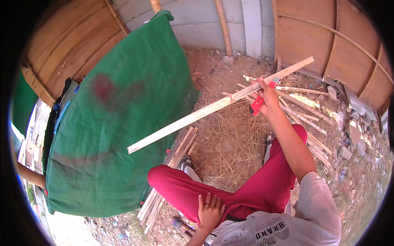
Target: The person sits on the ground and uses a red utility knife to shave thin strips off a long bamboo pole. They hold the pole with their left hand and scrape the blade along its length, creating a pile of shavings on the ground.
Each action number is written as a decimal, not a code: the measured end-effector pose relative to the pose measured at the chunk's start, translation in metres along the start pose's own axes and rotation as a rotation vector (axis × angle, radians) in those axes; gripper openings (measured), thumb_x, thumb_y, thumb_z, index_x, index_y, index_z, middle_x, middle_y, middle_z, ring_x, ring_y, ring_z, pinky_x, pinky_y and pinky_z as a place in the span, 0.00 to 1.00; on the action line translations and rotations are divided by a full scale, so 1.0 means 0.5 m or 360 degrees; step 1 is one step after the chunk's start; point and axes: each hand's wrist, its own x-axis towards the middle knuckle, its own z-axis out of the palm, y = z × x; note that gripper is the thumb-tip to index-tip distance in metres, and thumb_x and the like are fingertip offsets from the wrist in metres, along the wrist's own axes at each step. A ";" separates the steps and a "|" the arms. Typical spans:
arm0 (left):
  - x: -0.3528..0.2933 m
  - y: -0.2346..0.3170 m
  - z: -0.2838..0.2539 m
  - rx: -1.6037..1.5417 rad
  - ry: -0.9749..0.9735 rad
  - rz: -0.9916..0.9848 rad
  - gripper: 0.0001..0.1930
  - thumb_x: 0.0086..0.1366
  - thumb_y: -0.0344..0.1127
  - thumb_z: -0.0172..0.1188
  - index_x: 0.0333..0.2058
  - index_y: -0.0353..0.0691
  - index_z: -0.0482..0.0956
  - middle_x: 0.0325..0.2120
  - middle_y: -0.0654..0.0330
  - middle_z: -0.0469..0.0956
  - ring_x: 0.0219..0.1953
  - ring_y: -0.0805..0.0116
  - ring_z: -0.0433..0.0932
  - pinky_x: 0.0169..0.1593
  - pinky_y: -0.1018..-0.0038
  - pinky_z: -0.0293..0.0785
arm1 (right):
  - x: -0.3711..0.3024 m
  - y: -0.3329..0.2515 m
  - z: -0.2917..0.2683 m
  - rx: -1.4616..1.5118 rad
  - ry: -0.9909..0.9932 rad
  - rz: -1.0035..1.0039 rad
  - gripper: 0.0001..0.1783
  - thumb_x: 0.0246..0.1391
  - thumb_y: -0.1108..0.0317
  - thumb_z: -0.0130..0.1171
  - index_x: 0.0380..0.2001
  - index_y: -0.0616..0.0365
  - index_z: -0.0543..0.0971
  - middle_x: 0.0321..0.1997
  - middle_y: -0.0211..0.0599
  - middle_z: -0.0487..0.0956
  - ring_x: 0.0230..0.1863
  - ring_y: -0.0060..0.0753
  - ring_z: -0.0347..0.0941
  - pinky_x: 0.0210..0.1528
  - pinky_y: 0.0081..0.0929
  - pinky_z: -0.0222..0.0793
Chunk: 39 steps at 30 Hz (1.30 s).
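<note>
My right hand (269, 99) is raised over the ground in front of my right knee. Its fingers are closed around a long pale split-bamboo strip (193, 116) together with a red utility knife (256, 106). The strip slants from low at the left, in front of the green sheet, up to the far right; a node shows near its middle. Part of the knife is hidden behind the fingers and the strip. With its fingers spread, my left hand (210, 213) lies flat on my left thigh and holds nothing. A ring is on one finger.
Thin bamboo strips (305, 117) lie scattered on the right; wider slats (180, 146) are stacked by my left foot. Shavings (227, 139) cover the ground between my feet. A green sheet (123, 119) stands at the left. Wood panels (312, 41) and rubble (355, 132) border the right.
</note>
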 end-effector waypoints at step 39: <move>0.059 -0.177 -0.219 0.0306 0.0268 -0.0183 0.27 0.68 0.59 0.55 0.55 0.46 0.80 0.60 0.57 0.76 0.71 0.56 0.62 0.74 0.42 0.41 | -0.010 0.052 -0.049 0.0175 -0.0050 0.0112 0.15 0.68 0.62 0.58 0.50 0.60 0.76 0.51 0.42 0.81 0.21 0.15 0.57 0.57 0.36 0.79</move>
